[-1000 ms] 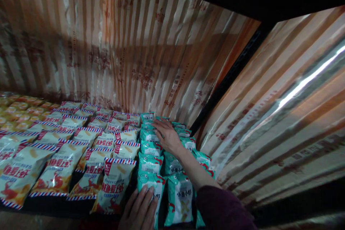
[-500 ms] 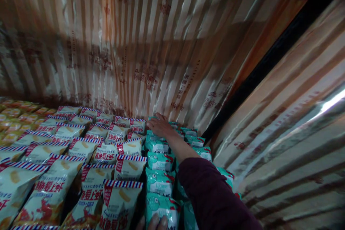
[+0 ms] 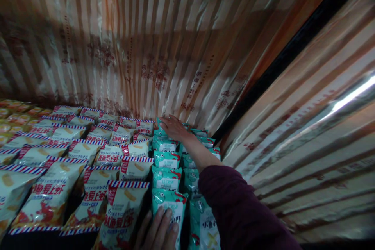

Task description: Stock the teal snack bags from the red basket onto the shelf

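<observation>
Teal snack bags (image 3: 166,160) stand in a row leading back to the curtain. At the far end of this row, my right hand (image 3: 174,129) lies over the tops of the rear bags, fingers stretched out and partly hidden. Its purple sleeve crosses a second row of teal bags (image 3: 205,222) on the right. My left hand (image 3: 159,228) is low in the view, its fingers spread against the front of the nearest teal bag (image 3: 168,199). Just left of it stands a white snack bag (image 3: 124,211) with a striped top edge.
More white striped-edge snack bags (image 3: 52,191) fill the left side in several rows. Yellow packs (image 3: 17,119) lie at the far left. A shiny striped curtain (image 3: 131,47) hangs behind, another (image 3: 316,144) on the right, with a dark post (image 3: 263,74) between.
The view has shifted slightly, and the goods sit a little higher and further left. More of my left hand shows against the front teal bag. My right hand stays at the row's rear.
</observation>
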Demonstrator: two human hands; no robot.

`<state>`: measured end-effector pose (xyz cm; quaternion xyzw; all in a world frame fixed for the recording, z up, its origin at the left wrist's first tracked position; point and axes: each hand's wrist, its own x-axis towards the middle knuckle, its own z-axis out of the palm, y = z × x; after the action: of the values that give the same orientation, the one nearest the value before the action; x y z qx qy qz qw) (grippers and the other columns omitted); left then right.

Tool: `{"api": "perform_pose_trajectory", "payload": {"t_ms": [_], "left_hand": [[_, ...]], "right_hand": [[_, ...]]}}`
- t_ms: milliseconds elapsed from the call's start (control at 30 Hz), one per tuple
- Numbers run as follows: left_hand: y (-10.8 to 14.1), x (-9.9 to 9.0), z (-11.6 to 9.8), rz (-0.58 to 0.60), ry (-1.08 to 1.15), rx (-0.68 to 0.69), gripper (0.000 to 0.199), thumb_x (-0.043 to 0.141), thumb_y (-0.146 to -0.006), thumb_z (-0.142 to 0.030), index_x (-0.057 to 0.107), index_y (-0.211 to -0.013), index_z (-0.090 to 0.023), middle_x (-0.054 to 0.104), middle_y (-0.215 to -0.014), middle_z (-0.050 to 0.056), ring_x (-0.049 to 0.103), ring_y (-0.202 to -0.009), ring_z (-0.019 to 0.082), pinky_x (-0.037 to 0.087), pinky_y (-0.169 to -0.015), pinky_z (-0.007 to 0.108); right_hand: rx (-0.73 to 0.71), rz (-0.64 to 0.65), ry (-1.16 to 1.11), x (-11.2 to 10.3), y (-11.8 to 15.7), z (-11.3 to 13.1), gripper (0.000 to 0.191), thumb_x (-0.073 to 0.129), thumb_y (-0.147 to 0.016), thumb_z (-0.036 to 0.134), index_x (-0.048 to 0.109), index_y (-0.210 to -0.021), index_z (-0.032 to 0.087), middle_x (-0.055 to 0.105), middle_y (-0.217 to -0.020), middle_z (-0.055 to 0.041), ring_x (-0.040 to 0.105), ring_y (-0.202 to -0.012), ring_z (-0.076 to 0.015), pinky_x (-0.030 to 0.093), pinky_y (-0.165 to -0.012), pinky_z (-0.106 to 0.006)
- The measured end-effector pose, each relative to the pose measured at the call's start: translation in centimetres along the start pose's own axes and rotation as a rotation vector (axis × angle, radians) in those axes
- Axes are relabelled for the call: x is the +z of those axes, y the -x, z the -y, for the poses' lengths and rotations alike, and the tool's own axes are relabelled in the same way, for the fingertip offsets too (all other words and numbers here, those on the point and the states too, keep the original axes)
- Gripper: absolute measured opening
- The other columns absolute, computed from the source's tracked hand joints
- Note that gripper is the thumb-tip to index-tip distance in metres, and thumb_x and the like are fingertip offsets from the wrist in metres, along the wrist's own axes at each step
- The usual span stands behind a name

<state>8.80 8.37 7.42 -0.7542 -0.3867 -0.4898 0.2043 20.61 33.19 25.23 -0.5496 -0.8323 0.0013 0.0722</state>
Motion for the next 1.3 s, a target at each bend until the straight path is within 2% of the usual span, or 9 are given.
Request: {"api": "perform_pose_trajectory", "payload": {"t_ms": [133,233,367,500,667,800,900,1033,1300], "left_hand": [[-0.7,-0.9,1.0,-0.018,-0.001,0.106,0.030,0.053,-0.087,-0.036,0.062,-0.114,-0.027,0.064,-0.123,0.001,0.040,-0.133,0.019,0.023,-0.117,0.038],[-1.5,-1.9,1.3,0.023,0.036,0.148,0.030,0.057,-0.084,-0.036,0.065,-0.111,-0.025,0.066,-0.118,0.004,0.032,-0.137,0.022,0.019,-0.118,0.040],[-2.1,-3.6,0.2,0.080,0.105,0.041,0.030,0.061,-0.081,-0.032,0.065,-0.109,-0.022,0.066,-0.116,0.006,0.026,-0.140,0.024,0.016,-0.118,0.042],[-1.6,-4.6,-1.1,0.108,0.155,-0.067,0.031,0.057,-0.085,-0.032,0.063,-0.114,-0.024,0.059,-0.127,0.006,0.029,-0.138,0.025,0.021,-0.116,0.045],[-0.1,-4.4,-1.2,0.196,0.145,-0.026,0.046,0.053,-0.085,-0.012,0.050,-0.130,-0.018,0.042,-0.144,0.013,0.029,-0.138,0.030,0.039,-0.107,0.043],[0.5,-4.0,-1.2,0.206,0.137,-0.031,0.051,0.048,-0.087,-0.010,0.041,-0.137,-0.018,0.025,-0.153,0.013,0.027,-0.138,0.032,0.044,-0.102,0.047],[0.3,-3.8,-1.3,0.177,0.096,-0.035,0.048,0.050,-0.088,-0.014,0.043,-0.135,-0.019,0.022,-0.154,0.013,0.028,-0.138,0.033,0.043,-0.102,0.047],[-0.1,-3.6,-1.2,0.152,0.082,-0.028,0.045,0.051,-0.088,-0.016,0.046,-0.133,-0.021,0.023,-0.154,0.011,0.028,-0.138,0.032,0.039,-0.106,0.046],[-0.4,-3.2,-0.8,0.186,0.079,0.027,0.050,0.056,-0.085,-0.014,0.046,-0.133,-0.020,0.019,-0.155,0.011,0.025,-0.139,0.032,0.034,-0.109,0.045]], "right_hand": [[-0.040,-0.050,-0.005,-2.6,2.1,-0.3,0.041,0.027,-0.099,0.029,0.058,-0.123,0.017,0.061,-0.127,-0.0070,0.050,-0.123,-0.0169,0.022,-0.113,-0.038],[-0.064,-0.110,-0.029,-4.5,4.7,0.1,0.045,0.021,-0.099,0.029,0.062,-0.115,0.019,0.066,-0.117,-0.0049,0.057,-0.112,-0.0142,0.025,-0.113,-0.037],[-0.116,-0.325,-0.173,-5.7,9.8,1.1,0.048,0.025,-0.098,0.041,0.062,-0.117,0.018,0.066,-0.117,-0.0067,0.055,-0.116,-0.0179,0.031,-0.110,-0.041],[-0.076,-0.497,-0.292,-5.2,16.8,3.0,0.043,0.034,-0.095,0.044,0.062,-0.117,0.020,0.064,-0.120,-0.0075,0.047,-0.127,-0.0221,0.037,-0.107,-0.046],[0.047,-0.663,-0.443,-2.4,25.9,6.4,0.030,0.041,-0.094,0.029,0.061,-0.116,0.024,0.065,-0.119,-0.0066,0.052,-0.122,-0.0208,0.042,-0.103,-0.047],[0.177,-0.757,-0.489,1.4,31.0,8.6,0.027,0.045,-0.092,0.024,0.063,-0.112,0.023,0.067,-0.113,-0.0072,0.058,-0.114,-0.0203,0.048,-0.097,-0.043],[0.251,-0.809,-0.489,4.1,33.1,9.9,0.026,0.045,-0.092,0.021,0.065,-0.109,0.023,0.068,-0.111,-0.0074,0.061,-0.110,-0.0201,0.051,-0.094,-0.041],[0.269,-0.849,-0.475,6.6,34.9,11.7,0.029,0.044,-0.090,0.016,0.062,-0.112,0.023,0.067,-0.113,-0.0073,0.060,-0.111,-0.0204,0.053,-0.092,-0.041],[0.152,-0.805,-0.483,11.6,37.9,15.1,0.037,0.045,-0.087,0.012,0.059,-0.118,0.025,0.069,-0.110,-0.0064,0.064,-0.106,-0.0211,0.058,-0.085,-0.036]]}}
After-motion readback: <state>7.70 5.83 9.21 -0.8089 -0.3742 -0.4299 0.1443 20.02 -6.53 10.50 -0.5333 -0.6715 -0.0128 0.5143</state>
